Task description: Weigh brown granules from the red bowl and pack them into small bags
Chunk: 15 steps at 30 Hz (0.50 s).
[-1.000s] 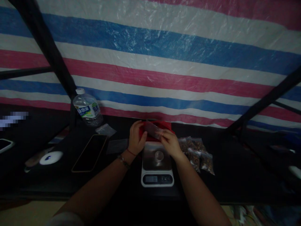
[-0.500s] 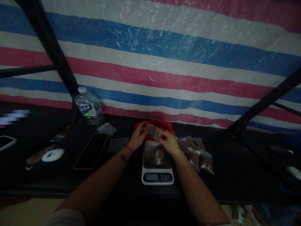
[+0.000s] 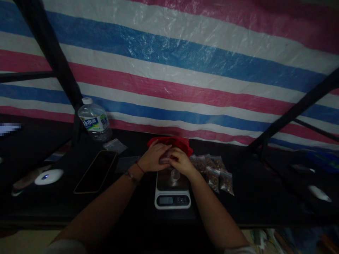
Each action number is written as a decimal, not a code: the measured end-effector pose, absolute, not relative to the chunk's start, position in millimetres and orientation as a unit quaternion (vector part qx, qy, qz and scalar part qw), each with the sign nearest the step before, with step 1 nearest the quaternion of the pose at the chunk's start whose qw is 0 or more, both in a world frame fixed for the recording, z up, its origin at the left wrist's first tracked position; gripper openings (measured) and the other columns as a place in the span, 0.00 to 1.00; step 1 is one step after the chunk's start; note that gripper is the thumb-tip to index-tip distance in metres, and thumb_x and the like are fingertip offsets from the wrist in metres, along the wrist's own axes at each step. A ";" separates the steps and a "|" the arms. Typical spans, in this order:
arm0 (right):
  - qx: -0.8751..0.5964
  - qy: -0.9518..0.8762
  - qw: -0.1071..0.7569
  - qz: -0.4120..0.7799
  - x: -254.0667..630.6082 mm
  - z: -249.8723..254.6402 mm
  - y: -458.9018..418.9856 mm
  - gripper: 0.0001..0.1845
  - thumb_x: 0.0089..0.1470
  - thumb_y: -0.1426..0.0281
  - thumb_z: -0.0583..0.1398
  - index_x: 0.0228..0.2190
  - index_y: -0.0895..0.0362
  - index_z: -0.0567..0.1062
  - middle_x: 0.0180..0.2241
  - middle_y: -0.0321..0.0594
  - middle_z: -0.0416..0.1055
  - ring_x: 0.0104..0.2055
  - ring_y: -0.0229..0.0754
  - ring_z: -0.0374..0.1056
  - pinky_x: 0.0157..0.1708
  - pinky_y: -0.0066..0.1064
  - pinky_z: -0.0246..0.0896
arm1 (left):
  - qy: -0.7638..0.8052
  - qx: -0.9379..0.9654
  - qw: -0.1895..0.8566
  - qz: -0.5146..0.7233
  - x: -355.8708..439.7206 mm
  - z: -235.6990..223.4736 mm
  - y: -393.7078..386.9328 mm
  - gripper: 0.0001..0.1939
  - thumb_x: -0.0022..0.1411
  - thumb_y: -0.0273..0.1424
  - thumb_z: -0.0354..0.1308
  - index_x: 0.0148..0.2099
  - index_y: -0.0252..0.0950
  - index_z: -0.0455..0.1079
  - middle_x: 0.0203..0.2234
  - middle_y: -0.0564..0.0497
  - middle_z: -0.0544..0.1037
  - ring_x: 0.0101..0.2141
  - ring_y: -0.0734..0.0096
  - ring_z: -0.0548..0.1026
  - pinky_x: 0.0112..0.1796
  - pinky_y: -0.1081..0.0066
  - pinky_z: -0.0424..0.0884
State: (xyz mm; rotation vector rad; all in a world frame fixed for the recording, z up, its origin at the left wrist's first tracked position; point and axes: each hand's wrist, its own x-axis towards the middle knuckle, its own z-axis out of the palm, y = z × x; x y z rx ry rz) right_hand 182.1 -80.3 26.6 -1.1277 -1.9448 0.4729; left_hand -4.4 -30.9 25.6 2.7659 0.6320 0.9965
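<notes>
Between my hands is a small clear plastic bag [image 3: 165, 160], partly covered by the fingers. My left hand [image 3: 154, 157] is wrapped round its left side, and my right hand [image 3: 181, 161] pinches its right side. Just below them, a white kitchen scale [image 3: 172, 204] carries a small clear plastic cup [image 3: 175, 175] on its dark plate. Behind the hands lies a red bag or bowl [image 3: 182, 144], mostly hidden by them. Right of the scale, several filled zip bags [image 3: 212, 176] with brown bits inside lie in a group.
Left of the hands are a flat clear bag [image 3: 126, 163], a phone [image 3: 95, 172] and another clear bag [image 3: 115, 145]. A large clear bottle [image 3: 95, 121] stands at the back left, near a dark metal post [image 3: 57, 67]. A white rounded device [image 3: 49, 177] lies further left.
The small bag was held up and spread flat between both hands; now it is lower and bunched, with the left hand turned over it. The whole view has shifted slightly.
</notes>
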 end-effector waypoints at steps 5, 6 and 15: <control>-0.477 -0.724 0.476 0.146 195.6 35.9 -77.1 0.11 0.59 0.70 0.53 0.36 0.55 0.75 0.36 0.41 0.72 0.42 0.40 0.67 0.46 0.34 0.62 | 0.269 0.883 0.118 0.365 -18.2 36.9 -19.5 0.29 0.51 0.35 0.61 0.55 0.37 0.64 0.48 0.44 0.73 0.49 0.56 0.70 0.54 0.53 0.62; -0.488 -0.722 0.469 0.146 198.8 37.5 -75.3 0.11 0.59 0.71 0.53 0.36 0.55 0.75 0.37 0.41 0.73 0.42 0.40 0.68 0.46 0.33 0.62 | 0.284 0.874 0.135 0.371 -21.6 40.7 -17.2 0.28 0.51 0.34 0.61 0.55 0.37 0.64 0.48 0.44 0.73 0.48 0.56 0.71 0.52 0.55 0.64; -0.568 -0.801 0.132 0.132 195.7 37.7 -29.6 0.19 0.58 0.75 0.53 0.49 0.57 0.72 0.51 0.45 0.70 0.52 0.42 0.66 0.53 0.32 0.57 | 0.283 0.880 0.229 0.306 -24.0 46.5 -8.3 0.20 0.51 0.34 0.60 0.48 0.38 0.69 0.41 0.47 0.77 0.41 0.60 0.75 0.43 0.64 0.71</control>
